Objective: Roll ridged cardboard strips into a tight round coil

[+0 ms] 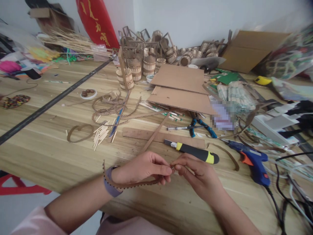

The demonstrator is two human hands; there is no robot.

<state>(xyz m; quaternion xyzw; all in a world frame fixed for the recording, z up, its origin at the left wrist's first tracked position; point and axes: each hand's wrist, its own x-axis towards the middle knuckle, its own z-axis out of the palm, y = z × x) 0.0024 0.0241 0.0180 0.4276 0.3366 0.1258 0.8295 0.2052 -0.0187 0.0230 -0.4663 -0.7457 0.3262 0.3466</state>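
My left hand (144, 168) pinches a brown cardboard strip (137, 185) with small notches along one edge. The strip's free end curves back past my left wrist. Close beside it, my right hand (198, 173) has its thumb and fingers pressed together at the same end of the strip; the fingertips hide exactly what lies there. A yellow and black utility knife (195, 152), blade out, lies just beyond my right hand. Loose short wooden sticks (100, 134) and a curled brown strip (79, 133) rest on the table to the left.
A blue glue gun (254, 163) with its cord lies at right. Pliers (201, 125), cardboard sheets (181, 88) and a ruler (116, 123) are further in. Small stick-sided buckets (134, 67) crowd the back. A white power strip (276, 120) and cables (278, 195) fill the right side.
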